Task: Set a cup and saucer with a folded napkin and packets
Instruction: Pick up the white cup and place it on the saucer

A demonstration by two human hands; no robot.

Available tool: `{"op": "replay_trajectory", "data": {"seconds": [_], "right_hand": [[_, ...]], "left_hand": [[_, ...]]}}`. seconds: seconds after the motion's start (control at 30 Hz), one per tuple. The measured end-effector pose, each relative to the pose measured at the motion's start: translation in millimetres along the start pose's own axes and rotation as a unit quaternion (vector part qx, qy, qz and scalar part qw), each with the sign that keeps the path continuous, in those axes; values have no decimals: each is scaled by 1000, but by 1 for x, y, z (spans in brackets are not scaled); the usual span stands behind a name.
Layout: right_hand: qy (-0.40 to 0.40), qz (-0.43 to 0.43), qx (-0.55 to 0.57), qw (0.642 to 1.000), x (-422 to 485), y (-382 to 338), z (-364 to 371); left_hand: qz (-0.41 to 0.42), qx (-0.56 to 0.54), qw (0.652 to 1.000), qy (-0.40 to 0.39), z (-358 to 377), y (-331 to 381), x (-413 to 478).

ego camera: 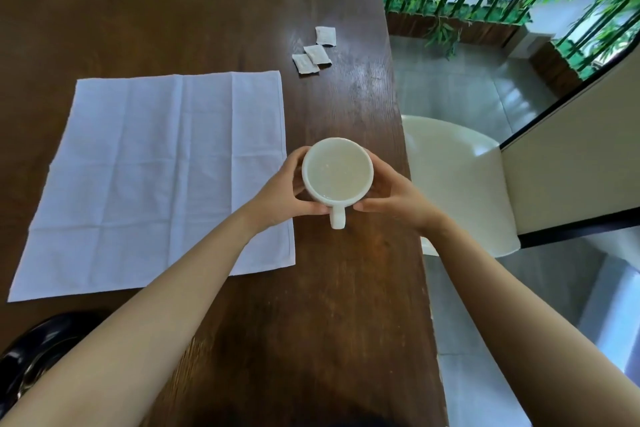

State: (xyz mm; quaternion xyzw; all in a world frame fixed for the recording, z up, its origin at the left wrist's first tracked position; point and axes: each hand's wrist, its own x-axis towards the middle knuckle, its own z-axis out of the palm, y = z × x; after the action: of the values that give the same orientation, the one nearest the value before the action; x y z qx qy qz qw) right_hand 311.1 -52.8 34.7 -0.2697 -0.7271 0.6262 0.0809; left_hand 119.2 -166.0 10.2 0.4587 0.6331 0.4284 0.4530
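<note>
- The white cup (337, 172) is clasped on either side by the left hand (287, 191) and right hand (394, 194), its handle pointed to 6 o'clock.
- The unfolded napkin (159, 177) is spread on the tabletop (207, 21) at the cup's 9 o'clock.
- Three packets (313, 50) are laid at 12 o'clock.

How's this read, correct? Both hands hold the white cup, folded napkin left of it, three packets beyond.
One error: the napkin is spread open flat, not folded; head view shows it. The left hand and right hand do hold the white cup, three packets beyond.
</note>
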Motion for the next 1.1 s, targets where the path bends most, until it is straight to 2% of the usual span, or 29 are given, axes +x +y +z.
{"op": "replay_trajectory", "data": {"seconds": [0.2,0.5,0.67,0.9,1.1], "right_hand": [[-53,-41,-21,998,14,-39,12],[-135,-77,-59,986,40,-87,63],[-145,-92,-101,980,50,-102,108],[-249,-110,-82,959,46,-110,188],[-331,-78,-78,937,39,-103,244]], "left_hand": [[29,8,997,66,-25,17,-28],[59,-70,971,220,-54,30,-92],[60,-61,943,322,-72,27,-140],[4,-64,898,436,-87,6,-215],[-28,-71,857,509,-83,-23,-275]]}}
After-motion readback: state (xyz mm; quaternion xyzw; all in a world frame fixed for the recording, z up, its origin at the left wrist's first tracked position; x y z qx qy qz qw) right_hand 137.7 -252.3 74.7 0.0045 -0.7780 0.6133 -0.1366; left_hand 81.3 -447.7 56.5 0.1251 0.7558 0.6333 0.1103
